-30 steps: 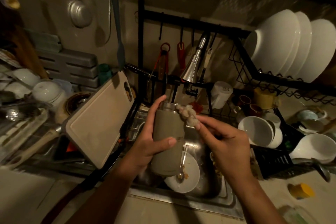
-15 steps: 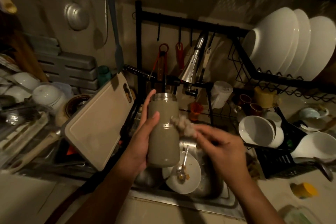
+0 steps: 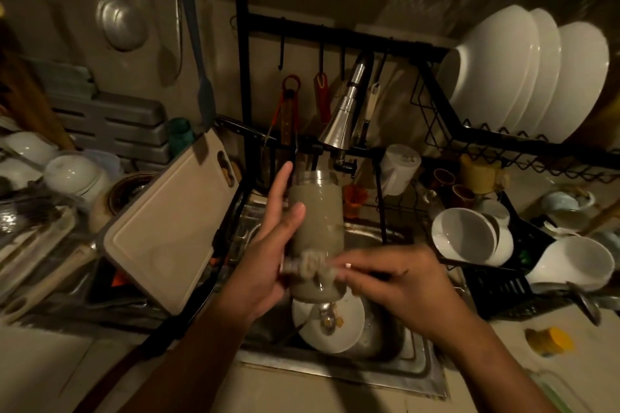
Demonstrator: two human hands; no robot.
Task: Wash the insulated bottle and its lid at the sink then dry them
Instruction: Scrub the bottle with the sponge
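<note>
The person holds an olive-grey insulated bottle (image 3: pixel 317 225) upright above the stainless steel sink (image 3: pixel 335 375), its open steel mouth just below the conical chrome faucet head (image 3: pixel 339 124). The left hand (image 3: pixel 265 261) carries it from the left side: the thumb lies across the front of the body and the fingers reach up behind it, so this grip is closed around the bottle. The right hand (image 3: pixel 399 282) comes in from the right, its fingertips pinching a pale, lumpy scrub pad (image 3: pixel 308 266) against the bottle's lower part; hand and pad are motion-blurred.

Directly under the bottle, a white round plate (image 3: pixel 349 329) with a metal spoon (image 3: pixel 327 315) lies in the basin. A beige plastic cutting board (image 3: pixel 164 228) leans at the sink's left edge. Large white bowls (image 3: pixel 523 74) stand on edge in the black wire rack at the upper right.
</note>
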